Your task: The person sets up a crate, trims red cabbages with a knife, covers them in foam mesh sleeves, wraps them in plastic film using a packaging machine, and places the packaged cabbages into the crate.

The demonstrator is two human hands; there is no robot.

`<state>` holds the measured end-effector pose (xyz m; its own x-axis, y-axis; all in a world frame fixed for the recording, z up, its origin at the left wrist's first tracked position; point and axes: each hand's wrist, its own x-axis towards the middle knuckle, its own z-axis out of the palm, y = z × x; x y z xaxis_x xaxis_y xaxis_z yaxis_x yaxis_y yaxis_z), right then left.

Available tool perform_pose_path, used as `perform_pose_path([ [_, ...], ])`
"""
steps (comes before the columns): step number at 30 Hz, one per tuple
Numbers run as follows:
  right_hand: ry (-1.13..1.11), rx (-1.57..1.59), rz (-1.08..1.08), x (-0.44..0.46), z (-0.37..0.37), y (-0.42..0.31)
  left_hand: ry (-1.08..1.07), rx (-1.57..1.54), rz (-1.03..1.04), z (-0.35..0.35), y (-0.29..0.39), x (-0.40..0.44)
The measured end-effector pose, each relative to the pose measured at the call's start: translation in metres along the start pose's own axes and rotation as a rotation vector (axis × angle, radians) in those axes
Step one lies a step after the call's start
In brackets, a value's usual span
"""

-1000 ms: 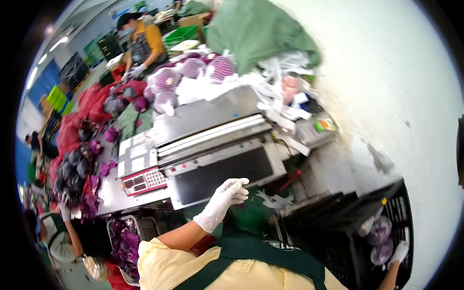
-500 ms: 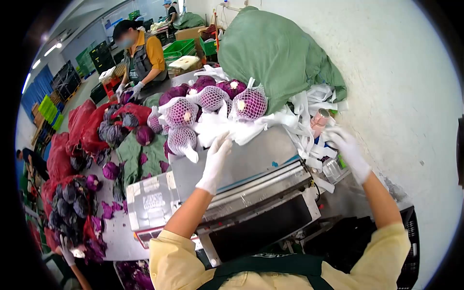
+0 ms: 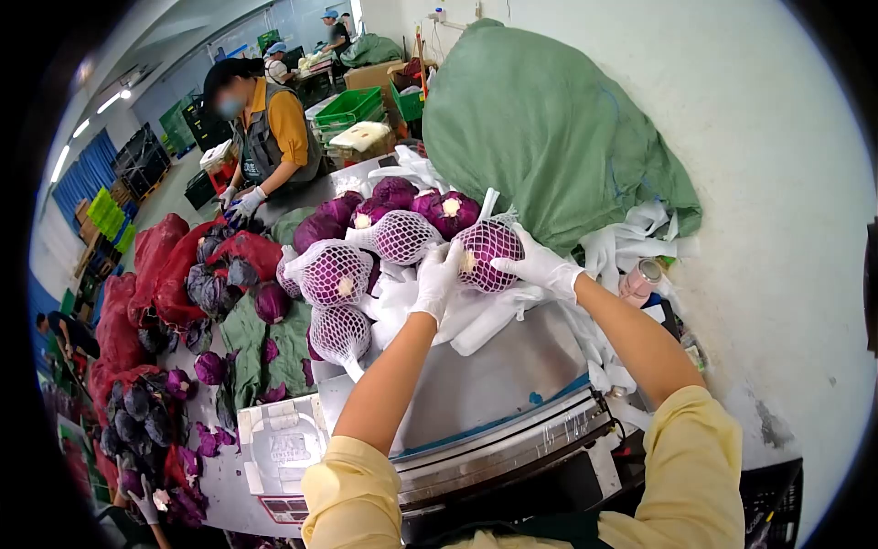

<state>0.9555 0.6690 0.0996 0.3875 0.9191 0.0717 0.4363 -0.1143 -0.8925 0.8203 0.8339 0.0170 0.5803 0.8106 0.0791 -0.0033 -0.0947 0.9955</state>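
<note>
A red cabbage in a white foam net [image 3: 491, 245] sits between my two gloved hands, among other netted cabbages. My left hand [image 3: 439, 279] is pressed to its left side. Around its right side curve the fingers of my right hand [image 3: 543, 263], with the thumb across the front. Left of them are more cabbages in foam nets, one netted cabbage [image 3: 334, 274] showing its pale stem end. Loose white foam nets [image 3: 498, 316] lie just below my hands. Bare red cabbages [image 3: 395, 192] are heaped behind.
A metal wrapping machine [image 3: 503, 375] stands in front of me. To the right are a pink can [image 3: 640, 279] and the wall; a big green sack [image 3: 549, 128] rises behind. Red mesh sacks [image 3: 155, 261] line the left, where a masked co-worker [image 3: 274, 137] handles something dark.
Both hands have moved to the netted cabbage: the right came across from beside the pink can, the left went up from above the machine. The view has shifted slightly.
</note>
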Motion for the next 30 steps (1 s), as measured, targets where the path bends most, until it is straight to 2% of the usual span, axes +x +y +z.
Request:
perform_pose_path([
  [1,-0.018,-0.038,-0.078,0.000,0.002,0.004,-0.013,0.152,0.065,0.002,-0.002,0.003],
  [2,0.025,-0.083,-0.013,-0.003,0.004,0.006,0.008,0.336,0.112,0.004,-0.004,0.000],
  [3,0.023,-0.075,-0.007,-0.004,0.009,0.009,0.005,0.343,0.105,0.009,0.002,-0.007],
  [5,0.100,-0.050,-0.036,-0.005,0.013,0.009,0.209,0.562,0.068,0.019,0.024,-0.014],
  [6,0.097,-0.057,-0.038,-0.011,0.014,0.003,0.093,0.356,0.001,0.018,0.051,-0.027],
  [7,0.231,-0.150,-0.087,-0.022,0.019,0.005,-0.004,0.155,-0.085,0.016,0.075,-0.040],
  [8,0.218,-0.153,-0.103,-0.024,0.016,0.010,0.011,0.030,-0.142,0.014,0.058,-0.028],
  [10,0.194,-0.097,-0.127,-0.031,0.005,-0.004,-0.086,-0.252,-0.176,0.002,0.088,-0.050],
  [11,0.180,-0.042,-0.129,-0.044,-0.002,-0.016,-0.033,-0.122,-0.162,-0.004,0.147,-0.097],
  [12,0.213,-0.132,-0.154,-0.045,-0.002,-0.013,-0.107,-0.108,-0.133,-0.017,0.159,-0.106],
  [13,0.117,0.265,-0.348,-0.048,-0.008,-0.025,-0.163,-0.101,-0.092,-0.038,0.169,-0.118],
  [15,0.070,0.358,-0.437,-0.060,-0.010,-0.043,-0.188,-0.146,-0.157,-0.058,0.175,-0.117],
  [16,-0.002,0.395,-0.386,-0.079,-0.002,-0.080,0.098,-0.364,-0.028,-0.066,0.172,-0.131],
  [17,-0.063,0.434,-0.321,-0.096,0.010,-0.109,0.131,-0.588,-0.121,-0.061,0.188,-0.149],
  [18,-0.054,0.505,-0.333,-0.095,0.015,-0.106,-0.036,-0.670,-0.113,-0.056,0.186,-0.146],
  [19,-0.207,0.615,-0.237,-0.097,0.046,-0.096,-0.159,-0.752,-0.143,-0.065,0.169,-0.173],
  [20,-0.202,0.555,-0.231,-0.101,0.058,-0.083,-0.079,-0.779,-0.241,-0.073,0.147,-0.186],
  [21,-0.185,0.486,-0.239,-0.098,0.055,-0.077,-0.071,-0.799,-0.263,-0.071,0.153,-0.190],
  [22,-0.258,0.621,-0.019,-0.112,0.077,-0.069,0.112,-0.742,-0.369,-0.067,0.146,-0.222],
  [23,-0.310,0.550,-0.027,-0.107,0.092,-0.039,0.142,-0.791,-0.415,-0.066,0.133,-0.228],
  [26,-0.360,0.646,0.086,-0.122,0.111,-0.019,0.155,-0.945,-0.492,-0.069,0.082,-0.253],
  [27,-0.354,0.615,0.129,-0.118,0.107,-0.021,0.130,-0.963,-0.510,-0.067,0.082,-0.254],
  [28,-0.359,0.577,0.195,-0.126,0.106,-0.020,0.182,-0.776,-0.427,-0.062,0.071,-0.267],
  [29,-0.319,0.356,0.086,-0.128,0.105,-0.021,0.183,-0.502,-0.335,-0.062,0.065,-0.277],
  [30,-0.299,0.448,0.137,-0.126,0.105,-0.022,0.112,-0.437,-0.291,-0.070,0.069,-0.276],
])
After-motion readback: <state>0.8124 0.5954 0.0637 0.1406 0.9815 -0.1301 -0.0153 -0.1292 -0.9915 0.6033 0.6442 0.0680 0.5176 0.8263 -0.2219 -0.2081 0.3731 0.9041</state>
